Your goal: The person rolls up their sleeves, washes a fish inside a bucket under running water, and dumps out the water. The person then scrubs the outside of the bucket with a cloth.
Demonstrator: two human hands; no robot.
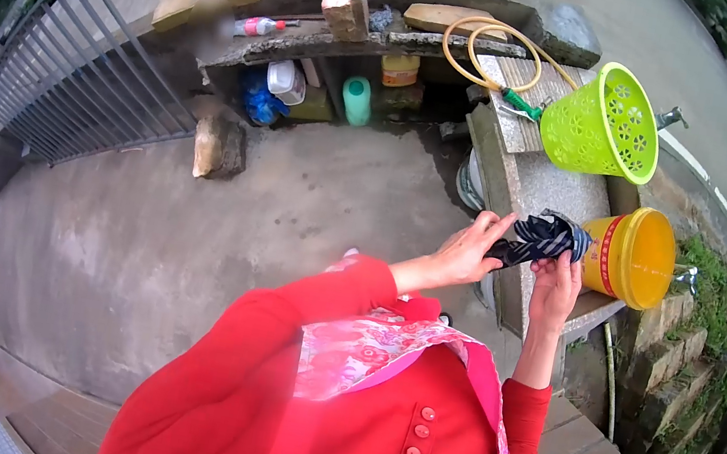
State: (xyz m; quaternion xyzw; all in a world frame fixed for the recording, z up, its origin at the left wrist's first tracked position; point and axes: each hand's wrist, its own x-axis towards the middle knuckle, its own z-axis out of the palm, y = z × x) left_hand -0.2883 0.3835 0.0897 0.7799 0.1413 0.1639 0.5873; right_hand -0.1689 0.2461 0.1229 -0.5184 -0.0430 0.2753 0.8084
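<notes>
A crumpled dark cloth with pale stripes (544, 238) is held up between my two hands, over the stone washstand (554, 185). My left hand (464, 253) grips its left end, with the thumb and fingers closed at the dark edge. From below, my right hand (557, 288) pinches the right part of the cloth between thumb and fingers. Just right of the cloth is a yellow bucket (600, 251) with a red band, tilted in view. Behind the hands stands a lime-green perforated basket (580, 129).
A yellow hose (452, 46) with a green nozzle (521, 105) lies coiled by the basket. Taps (671, 118) stick out at the right. A low ledge (318, 46) holds bricks and a bottle (261, 27); a green jug (356, 101) stands below. Steps (665, 363) descend at right.
</notes>
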